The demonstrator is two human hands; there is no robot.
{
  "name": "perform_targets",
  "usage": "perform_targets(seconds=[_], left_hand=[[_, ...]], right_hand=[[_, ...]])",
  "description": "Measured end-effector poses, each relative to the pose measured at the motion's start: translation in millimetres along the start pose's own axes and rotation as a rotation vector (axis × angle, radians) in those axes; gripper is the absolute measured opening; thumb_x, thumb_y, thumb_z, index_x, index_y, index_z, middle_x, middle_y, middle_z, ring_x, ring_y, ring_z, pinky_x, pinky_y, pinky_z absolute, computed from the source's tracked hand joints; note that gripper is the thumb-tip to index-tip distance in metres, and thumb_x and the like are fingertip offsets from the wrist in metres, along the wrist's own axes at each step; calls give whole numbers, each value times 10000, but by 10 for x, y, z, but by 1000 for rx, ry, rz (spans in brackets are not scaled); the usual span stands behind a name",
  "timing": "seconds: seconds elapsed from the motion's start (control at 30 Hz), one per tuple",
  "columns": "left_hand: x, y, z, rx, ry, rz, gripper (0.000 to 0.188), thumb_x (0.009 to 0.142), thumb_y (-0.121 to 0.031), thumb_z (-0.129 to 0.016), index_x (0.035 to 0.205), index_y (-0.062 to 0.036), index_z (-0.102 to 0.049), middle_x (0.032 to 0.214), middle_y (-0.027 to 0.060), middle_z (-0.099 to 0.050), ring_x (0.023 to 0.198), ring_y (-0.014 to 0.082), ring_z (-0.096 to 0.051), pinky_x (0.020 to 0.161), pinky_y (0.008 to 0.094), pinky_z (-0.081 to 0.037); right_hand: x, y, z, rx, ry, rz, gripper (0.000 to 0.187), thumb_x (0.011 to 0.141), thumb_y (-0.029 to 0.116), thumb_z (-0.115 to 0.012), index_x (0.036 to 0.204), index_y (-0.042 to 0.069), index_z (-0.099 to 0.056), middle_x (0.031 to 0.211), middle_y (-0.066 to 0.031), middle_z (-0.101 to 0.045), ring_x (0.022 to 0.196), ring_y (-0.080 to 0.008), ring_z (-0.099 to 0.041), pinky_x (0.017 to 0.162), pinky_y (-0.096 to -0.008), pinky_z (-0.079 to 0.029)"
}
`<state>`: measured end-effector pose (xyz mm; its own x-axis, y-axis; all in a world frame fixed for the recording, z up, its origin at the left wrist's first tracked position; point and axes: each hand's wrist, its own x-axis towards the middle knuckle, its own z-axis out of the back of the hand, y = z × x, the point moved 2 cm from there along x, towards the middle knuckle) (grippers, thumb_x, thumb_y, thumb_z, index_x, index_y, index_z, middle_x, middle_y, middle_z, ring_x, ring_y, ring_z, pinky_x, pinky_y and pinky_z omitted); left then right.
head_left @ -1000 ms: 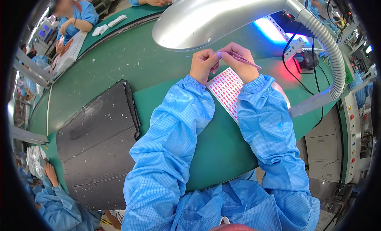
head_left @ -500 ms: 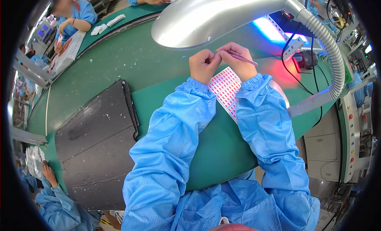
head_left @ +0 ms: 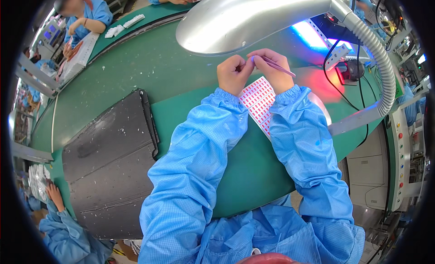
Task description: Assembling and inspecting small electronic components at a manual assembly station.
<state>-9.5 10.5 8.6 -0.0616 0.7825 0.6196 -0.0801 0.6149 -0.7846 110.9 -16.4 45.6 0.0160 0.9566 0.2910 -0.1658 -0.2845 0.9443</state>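
Observation:
A white sheet of small red stickers (head_left: 257, 102) lies on the green table (head_left: 149, 69) between my two blue sleeves. My right hand (head_left: 274, 71) grips thin pink tweezers (head_left: 280, 67) whose tip points left toward my other hand. My left hand (head_left: 233, 73) is closed into a loose fist, fingertips pinched close to the tweezer tip; whatever small piece sits there is too small to make out. Both hands hover just beyond the sheet's far edge, right under the lamp head.
A silver lamp head (head_left: 244, 19) on a flexible neck (head_left: 378, 60) hangs over the hands. A stack of black trays (head_left: 106, 164) lies to the left. Cables and a red-lit device (head_left: 346, 71) sit at right. Other people in blue work at the far side and lower left.
Both hands have stayed together under the lamp, with only small shifts of the fingers and tweezers. The sticker sheet has not moved.

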Motion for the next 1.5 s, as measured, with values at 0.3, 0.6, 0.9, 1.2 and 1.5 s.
perform_targets(seconds=[0.3, 0.6, 0.9, 1.2, 1.5], left_hand=[[-14, 8, -7, 64, -9, -82, 246, 713, -109, -666, 573, -26, -481, 486, 87, -441, 420, 152, -400, 402, 284, -332], [-18, -8, 3, 94, -20, -95, 238, 715, -119, -666, 587, -27, -488, 498, 101, -447, 421, 177, -416, 407, 298, -347], [-30, -44, -8, 153, -1, -153, 218, 717, -115, -654, 597, -27, -494, 549, 96, -459, 448, 216, -452, 425, 312, -363], [-22, -31, 0, 191, -16, -160, 234, 721, -121, -654, 598, -29, -478, 553, 93, -457, 454, 225, -455, 426, 315, -363], [-13, -12, 0, 107, -56, -80, 247, 746, -119, -651, 600, -26, -475, 532, 94, -447, 437, 195, -424, 420, 303, -352]], right_hand=[[-19, -10, -14, 41, 27, 17, 157, 814, 60, -513, 926, -20, -588, 854, -67, -604, 802, -104, -562, 721, -227, -456], [-16, 24, -26, 11, 5, -1, 163, 813, 70, -519, 930, -23, -585, 858, -67, -604, 816, -103, -559, 734, -225, -451], [-20, -54, -17, -25, -22, 16, 157, 819, 55, -508, 931, -32, -577, 845, -69, -599, 813, -112, -559, 737, -226, -453], [-63, 26, -118, -210, -177, 113, 159, 828, 67, -502, 901, -37, -598, 764, -74, -619, 703, -103, -574, 642, -230, -471], [-7, -25, -110, 2, -107, 87, 173, 824, 73, -520, 920, -41, -606, 803, -89, -619, 736, -126, -591, 667, -230, -478]])
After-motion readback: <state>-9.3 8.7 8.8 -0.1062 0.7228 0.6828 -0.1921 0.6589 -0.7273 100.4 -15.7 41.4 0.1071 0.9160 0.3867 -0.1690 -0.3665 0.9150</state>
